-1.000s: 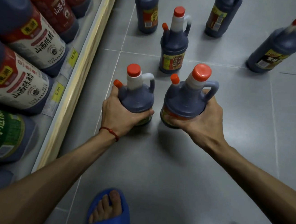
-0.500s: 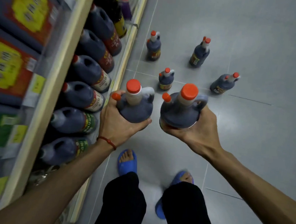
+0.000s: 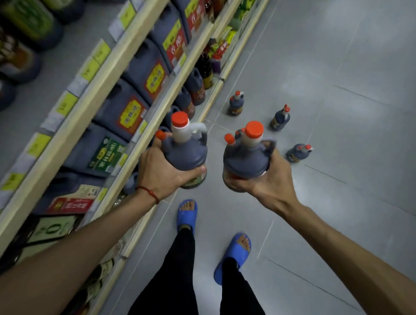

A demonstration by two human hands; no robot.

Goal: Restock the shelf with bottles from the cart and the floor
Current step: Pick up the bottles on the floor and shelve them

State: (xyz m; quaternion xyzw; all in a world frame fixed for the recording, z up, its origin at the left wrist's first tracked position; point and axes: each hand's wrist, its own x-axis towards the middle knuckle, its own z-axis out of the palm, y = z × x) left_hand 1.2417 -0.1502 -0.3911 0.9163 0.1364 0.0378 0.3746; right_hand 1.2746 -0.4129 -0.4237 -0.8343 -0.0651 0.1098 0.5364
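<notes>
Higher now, left hand (image 3: pixel 161 172) and right hand (image 3: pixel 269 181) each curl fingers round an upright bottle (image 3: pixel 185 152); the shelf (image 3: pixel 103 76) lies at nine o'clock, nearer the left hand

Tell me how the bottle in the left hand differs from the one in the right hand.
The left bottle has a white neck and handle; the right bottle has a dark handle. The left bottle's label edge looks green, the right bottle's red. The left hand wraps its bottle from the side; the right hand cups its bottle from beneath. Both are dark, upright, with orange caps.
</notes>
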